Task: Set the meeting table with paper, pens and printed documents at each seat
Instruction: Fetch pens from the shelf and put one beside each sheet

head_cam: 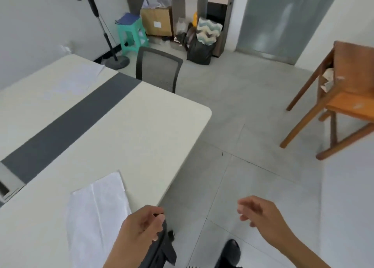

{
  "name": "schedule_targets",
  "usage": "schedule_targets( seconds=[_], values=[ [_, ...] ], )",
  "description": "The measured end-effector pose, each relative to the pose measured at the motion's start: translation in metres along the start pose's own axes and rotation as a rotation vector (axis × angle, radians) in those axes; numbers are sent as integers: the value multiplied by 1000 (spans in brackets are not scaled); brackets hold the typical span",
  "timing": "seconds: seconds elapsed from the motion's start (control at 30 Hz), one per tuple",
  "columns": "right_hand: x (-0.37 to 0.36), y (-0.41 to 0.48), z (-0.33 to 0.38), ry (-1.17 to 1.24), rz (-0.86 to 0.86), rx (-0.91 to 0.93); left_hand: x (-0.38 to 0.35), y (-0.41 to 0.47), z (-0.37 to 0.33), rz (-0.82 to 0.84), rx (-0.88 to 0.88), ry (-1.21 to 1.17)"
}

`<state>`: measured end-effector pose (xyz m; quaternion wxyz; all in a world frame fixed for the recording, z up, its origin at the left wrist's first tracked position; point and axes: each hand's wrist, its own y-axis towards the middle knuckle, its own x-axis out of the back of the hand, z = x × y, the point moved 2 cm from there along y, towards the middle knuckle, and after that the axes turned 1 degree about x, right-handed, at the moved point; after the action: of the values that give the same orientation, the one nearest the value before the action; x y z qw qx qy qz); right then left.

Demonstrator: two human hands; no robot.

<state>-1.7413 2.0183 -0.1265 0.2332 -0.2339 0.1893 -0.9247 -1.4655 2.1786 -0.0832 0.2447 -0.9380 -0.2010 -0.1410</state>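
Hands sit low in my view: my left hand hangs over the desk's near right edge with its fingers curled in, and something small and dark shows at the fingertips. It may be a pen or part of the black chair just beneath it; I cannot tell which, nor whether I am really gripping anything. My right hand is out over the floor, fingers relaxed and loosely bent, holding nothing. Just left of my left hand lies the near paper, a few white sheets spread flat on the desk, with a faint fold line running down them and one corner near the desk's edge. Beyond the grey strip that crosses the top, the far paper lies at the opposite seat, close to where the mesh chair is tucked in. I see no pens on the desk itself. The sheets should be very light and limp, and on this smooth top I expect them to slide rather than lift if I press down on them. I judge the best hold to be at the corner nearest the edge, thumb slipped beneath and fingers on top. A hard pinch could crease them, and loose sheets may fan apart if I take only the top one. Well off to the right a wooden chair stands on the floor.
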Motion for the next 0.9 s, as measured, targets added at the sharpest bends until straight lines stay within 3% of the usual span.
schedule_targets(
  seconds=[0.3,0.67,0.9],
  values=[
    [137,63,-14,75,-94,-31,-137,95,-101,193,-96,47],
    [210,237,40,60,-139,-18,-165,289,-165,105,-7,-13],
    [267,358,141,75,-205,53,-161,438,-280,144,-115,-2]
  ],
)
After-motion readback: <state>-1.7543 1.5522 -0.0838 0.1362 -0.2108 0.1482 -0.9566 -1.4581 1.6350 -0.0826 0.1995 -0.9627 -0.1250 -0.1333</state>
